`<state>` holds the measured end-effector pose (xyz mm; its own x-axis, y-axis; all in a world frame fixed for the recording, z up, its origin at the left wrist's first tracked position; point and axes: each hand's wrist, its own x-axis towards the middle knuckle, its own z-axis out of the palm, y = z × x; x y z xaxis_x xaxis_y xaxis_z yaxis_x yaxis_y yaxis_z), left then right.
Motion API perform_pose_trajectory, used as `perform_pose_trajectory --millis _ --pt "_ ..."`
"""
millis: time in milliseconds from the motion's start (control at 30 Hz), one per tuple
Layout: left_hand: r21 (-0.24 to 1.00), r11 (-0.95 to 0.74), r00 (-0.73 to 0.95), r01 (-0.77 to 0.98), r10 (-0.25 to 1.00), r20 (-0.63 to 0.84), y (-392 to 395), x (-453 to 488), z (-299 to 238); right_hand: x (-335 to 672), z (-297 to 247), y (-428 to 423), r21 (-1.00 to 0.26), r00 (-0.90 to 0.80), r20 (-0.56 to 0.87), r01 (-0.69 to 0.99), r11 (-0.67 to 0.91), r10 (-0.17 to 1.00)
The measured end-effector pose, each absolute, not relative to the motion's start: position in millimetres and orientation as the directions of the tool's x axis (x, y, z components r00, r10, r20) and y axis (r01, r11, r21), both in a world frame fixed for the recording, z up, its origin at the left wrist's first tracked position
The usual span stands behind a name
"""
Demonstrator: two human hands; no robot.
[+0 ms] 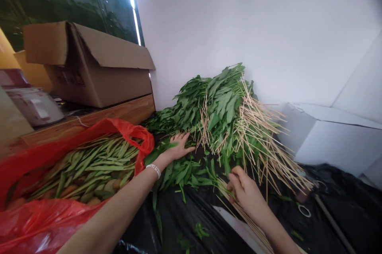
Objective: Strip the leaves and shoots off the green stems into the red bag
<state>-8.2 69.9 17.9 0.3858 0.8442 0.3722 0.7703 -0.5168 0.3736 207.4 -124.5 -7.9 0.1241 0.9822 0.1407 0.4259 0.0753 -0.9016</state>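
Roughly heaped leaves (221,102), bamboo skewers (256,138) poking through, left hand (179,147) spread open, right hand (243,192) gripping skewers

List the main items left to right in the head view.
red bag → left hand → right hand → white box

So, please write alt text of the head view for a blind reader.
The left hand rests on a pile of leafy greens and the right hand grips wooden skewers on black plastic sheeting. A red plastic bag of long green vegetables lies beside them.
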Motion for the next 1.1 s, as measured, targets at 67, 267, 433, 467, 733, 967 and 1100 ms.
perform_pose_trajectory --millis 67,267,433,467,733,967,1100 --pt "0.364 -0.547 0.385 0.754 0.817 0.429 58 -7 27 205 -7 -125 -0.932 0.157 0.140 0.354 0.076 0.978" --pt "0.899 -0.277 0.479 0.340 0.873 0.088 -30 5 33 200 1 -129 -0.933 0.202 0.218 0.330 0.143 0.955" --pt "0.925 0.361 0.757 0.117 0.570 -0.318 -87 25 -3 197 3 -131 -0.947 0.122 0.231 0.254 0.195 0.965" --pt "0.880 0.474 0.738 0.019 0.588 -0.333 -90 29 -7 197 3 -131 -0.953 0.093 0.230 0.223 0.205 0.969" --pt "0.800 0.438 0.448 -0.411 0.861 -0.241 -84 35 2 196 6 -130 -0.986 0.059 0.145 -0.071 0.149 0.988" --pt "0.980 -0.176 0.260 -0.093 0.946 0.195 -88 25 7 191 -3 -128 -0.996 -0.173 0.067 0.053 0.077 0.983" --pt "0.976 -0.217 0.247 0.016 0.947 0.207 -93 23 9 186 -2 -129 -0.990 -0.203 0.104 0.074 0.121 0.974"
